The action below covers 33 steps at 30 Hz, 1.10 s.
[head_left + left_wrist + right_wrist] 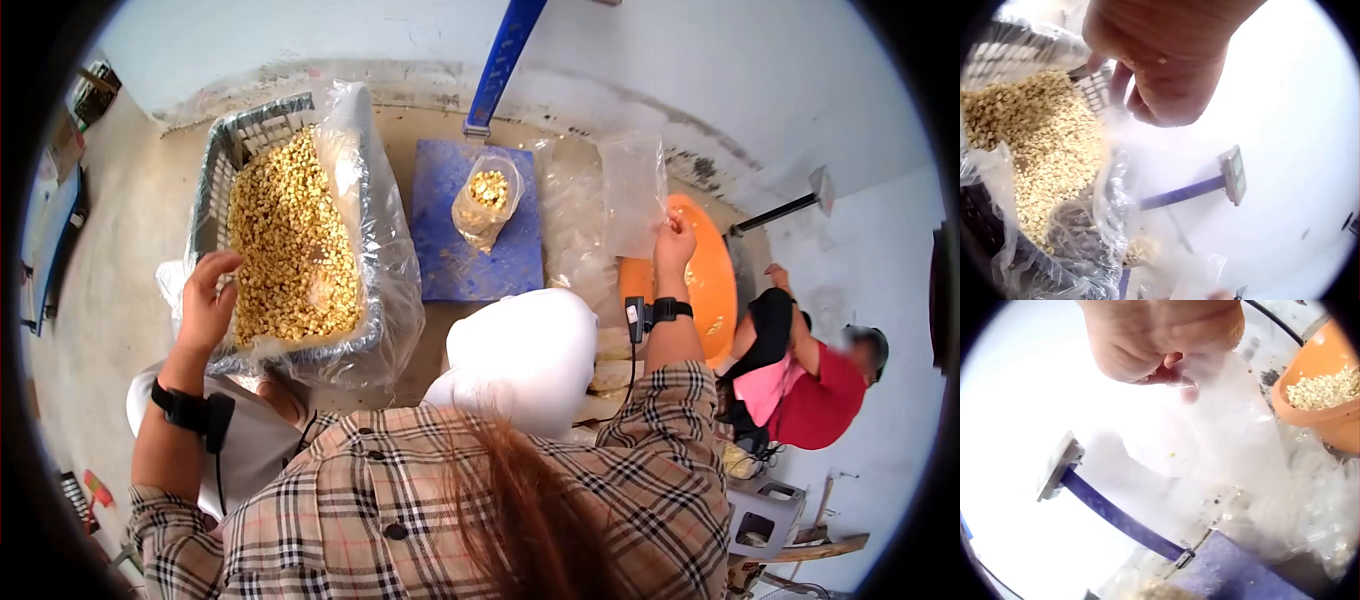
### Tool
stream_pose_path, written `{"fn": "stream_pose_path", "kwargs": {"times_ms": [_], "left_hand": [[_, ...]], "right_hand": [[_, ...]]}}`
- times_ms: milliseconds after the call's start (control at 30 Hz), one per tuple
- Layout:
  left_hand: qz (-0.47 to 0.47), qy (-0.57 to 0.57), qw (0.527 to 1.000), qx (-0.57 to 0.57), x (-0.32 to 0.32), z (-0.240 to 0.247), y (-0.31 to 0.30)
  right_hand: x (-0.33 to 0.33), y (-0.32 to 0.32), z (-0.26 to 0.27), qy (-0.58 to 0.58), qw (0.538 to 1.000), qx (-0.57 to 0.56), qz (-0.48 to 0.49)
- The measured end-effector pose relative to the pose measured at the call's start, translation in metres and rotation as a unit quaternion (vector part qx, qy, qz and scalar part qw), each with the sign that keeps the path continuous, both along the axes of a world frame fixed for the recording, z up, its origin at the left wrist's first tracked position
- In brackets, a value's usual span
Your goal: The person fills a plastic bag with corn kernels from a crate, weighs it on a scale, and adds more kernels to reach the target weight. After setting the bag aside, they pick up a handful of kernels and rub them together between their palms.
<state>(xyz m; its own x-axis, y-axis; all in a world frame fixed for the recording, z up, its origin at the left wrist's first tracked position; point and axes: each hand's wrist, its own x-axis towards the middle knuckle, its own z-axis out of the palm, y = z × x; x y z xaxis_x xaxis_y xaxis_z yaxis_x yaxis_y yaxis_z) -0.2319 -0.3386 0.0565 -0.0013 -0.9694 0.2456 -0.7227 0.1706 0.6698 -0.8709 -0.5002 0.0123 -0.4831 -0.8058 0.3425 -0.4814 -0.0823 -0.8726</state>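
My right hand (674, 248) pinches a clear, flat plastic bag (633, 195) by its edge and holds it up beside the orange tub; in the right wrist view the bag (1229, 425) hangs from the fingertips. My left hand (208, 300) is over the left side of a grey basket (207, 195), fingers loosely bent with nothing in them. Plastic sheeting (395, 270) lines the basket, which holds a heap of small yellow pieces (295, 240). On the blue scale platform (440, 270) stands a clear bag (478, 222) of the same pieces, its mouth wide.
The scale's blue post (505, 60) rises by the wall. At right are an orange tub (705, 250) with yellow pieces, a seated person in red (815, 400) and a grey block (765, 515). Crumpled clear plastic (580, 220) lies between platform and tub.
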Motion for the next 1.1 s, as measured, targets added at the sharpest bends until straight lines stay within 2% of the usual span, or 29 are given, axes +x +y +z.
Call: {"fn": "stream_pose_path", "kwargs": {"times_ms": [33, 67, 167, 267, 300, 333, 367, 467, 500, 533, 600, 667, 733, 767, 900, 1100], "left_hand": [[0.011, 0.106, 0.993, 0.048, 0.007, -0.008, -0.001], [0.012, 0.163, 0.983, 0.079, 0.003, 0.005, -0.003], [-0.022, 0.284, 0.954, 0.092, 0.002, 0.02, -0.002], [-0.003, 0.472, 0.871, 0.138, -0.004, 0.032, 0.012], [-0.005, 0.517, 0.841, 0.161, -0.004, 0.029, 0.017], [-0.056, 0.533, 0.826, 0.175, -0.003, 0.038, 0.017], [-0.024, 0.548, 0.817, 0.176, -0.007, 0.051, 0.024], [-0.016, 0.6, 0.774, 0.202, 0.001, 0.049, 0.026], [-0.007, 0.62, 0.759, 0.2, 0.001, 0.046, 0.026], [-0.03, 0.626, 0.755, 0.196, 0.005, 0.029, 0.029], [-0.037, 0.655, 0.727, 0.202, 0.005, 0.034, 0.024], [-0.012, 0.69, 0.691, 0.216, 0.005, 0.032, 0.018], [-0.054, 0.71, 0.67, 0.212, 0.008, 0.03, 0.013], [-0.024, 0.73, 0.65, 0.211, 0.009, 0.017, 0.013], [0.007, 0.688, 0.69, 0.223, 0.005, 0.011, -0.001], [0.07, 0.682, 0.67, 0.283, 0.001, 0.008, -0.011]], "right_hand": [[0.01, 0.007, 0.019, -0.006, 1.0, 0.004, 0.017], [0.021, 0.013, 0.04, -0.017, 0.999, -0.011, 0.046], [0.075, 0.037, 0.099, -0.037, 0.989, -0.045, 0.135], [0.141, 0.053, 0.145, -0.003, 0.976, -0.055, 0.209], [0.166, 0.064, 0.146, 0.015, 0.972, -0.057, 0.229], [0.189, 0.067, 0.156, 0.03, 0.966, -0.044, 0.253], [0.213, 0.071, 0.16, 0.057, 0.958, -0.031, 0.278], [0.285, 0.084, 0.153, 0.191, 0.91, -0.072, 0.361], [0.31, 0.089, 0.149, 0.277, 0.869, -0.14, 0.386], [0.333, 0.104, 0.131, 0.314, 0.842, -0.172, 0.403], [0.368, 0.115, 0.127, 0.369, 0.787, -0.211, 0.447], [0.389, 0.119, 0.11, 0.381, 0.75, -0.233, 0.488], [0.401, 0.121, 0.091, 0.403, 0.705, -0.282, 0.511], [0.403, 0.126, 0.073, 0.411, 0.698, -0.283, 0.514], [0.401, 0.126, 0.067, 0.436, 0.682, -0.295, 0.508], [0.4, 0.124, 0.078, 0.483, 0.656, -0.334, 0.475]]}}
